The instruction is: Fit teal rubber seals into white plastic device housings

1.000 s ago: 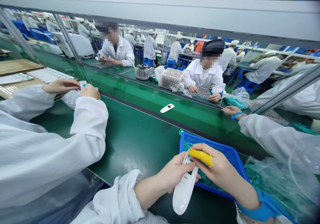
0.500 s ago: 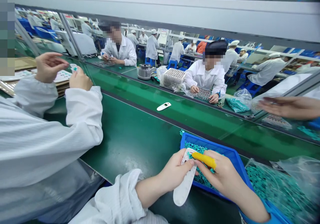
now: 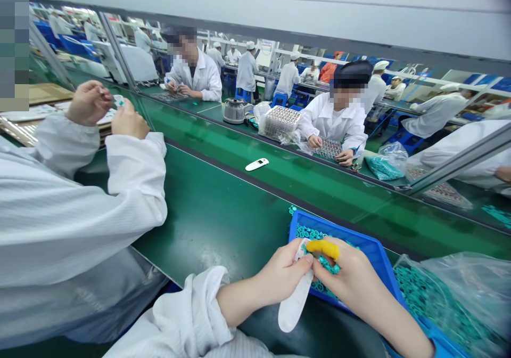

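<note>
My left hand [image 3: 281, 275] is closed round a long white plastic shell [image 3: 294, 300], holding it upright over the near edge of the green bench. My right hand [image 3: 349, 278], with a yellow cot on the forefinger [image 3: 322, 248], pinches at the top of the same shell, where a small teal ring sits. Both hands hover over a blue tray [image 3: 371, 249] filled with several teal rubber rings [image 3: 309, 233].
A co-worker's white sleeve [image 3: 80, 203] fills the left, their hands [image 3: 107, 110] working on a small part. A white shell [image 3: 256, 164] lies on the green conveyor belt [image 3: 247, 155]. A plastic bag of teal rings [image 3: 451, 299] sits at right. More workers sit across the belt.
My hands stayed together on the white shell, shifting slightly. The shell on the belt drifted left. The hand reaching in from the right has withdrawn.
</note>
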{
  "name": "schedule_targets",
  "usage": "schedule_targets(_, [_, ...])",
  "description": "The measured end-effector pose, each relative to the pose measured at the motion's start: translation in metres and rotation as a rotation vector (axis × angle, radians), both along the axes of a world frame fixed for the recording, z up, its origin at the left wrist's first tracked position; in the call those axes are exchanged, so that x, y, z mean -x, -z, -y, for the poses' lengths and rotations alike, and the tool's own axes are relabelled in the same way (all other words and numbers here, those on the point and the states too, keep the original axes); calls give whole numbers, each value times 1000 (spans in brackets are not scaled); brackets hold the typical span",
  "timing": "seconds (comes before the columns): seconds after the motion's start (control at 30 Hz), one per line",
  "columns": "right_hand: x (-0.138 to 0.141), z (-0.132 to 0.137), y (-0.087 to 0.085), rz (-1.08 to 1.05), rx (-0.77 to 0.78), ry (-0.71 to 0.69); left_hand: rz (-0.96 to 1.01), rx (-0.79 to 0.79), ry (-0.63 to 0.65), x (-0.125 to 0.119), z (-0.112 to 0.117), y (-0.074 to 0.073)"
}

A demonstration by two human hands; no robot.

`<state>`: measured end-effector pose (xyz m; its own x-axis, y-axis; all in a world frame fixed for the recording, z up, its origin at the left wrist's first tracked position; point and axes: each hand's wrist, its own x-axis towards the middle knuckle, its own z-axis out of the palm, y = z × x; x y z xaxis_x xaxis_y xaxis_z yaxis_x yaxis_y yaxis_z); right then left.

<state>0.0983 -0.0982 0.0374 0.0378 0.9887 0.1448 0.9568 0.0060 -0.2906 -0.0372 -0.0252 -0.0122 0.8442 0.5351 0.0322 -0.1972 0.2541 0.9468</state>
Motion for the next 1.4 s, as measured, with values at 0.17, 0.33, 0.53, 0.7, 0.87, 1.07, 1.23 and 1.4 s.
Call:
schedule_targets(0.17, [3,-3,-2,21,-19,-34,9,54,18,-1,0,2])
schedule_targets(0.33, [2,-3,-1,101,-139,-10,9,40,-27,1,-1,0])
schedule_targets(0.53, [5,-4,3,147,-162,26,-2,-40,-38,5,-1,-1])
schedule_targets(0.7, [6,-6,3,120,-167,32,23,38,-22,3,-2,2])
schedule_targets(0.87, [3,-4,-3,76,-55,-6,6,99,-11,0,-2,5])
schedule_targets(1.07, [-2,5,-1,-158,-107,78,-35,125,-32,4,-2,2])
schedule_targets(1.23, [7,4,11,-291,-118,155,-19,-75,-113,7,0,2])
schedule_targets(1.4, [18,-4,12,-380,-189,201,11,-425,-259,12,-1,0])
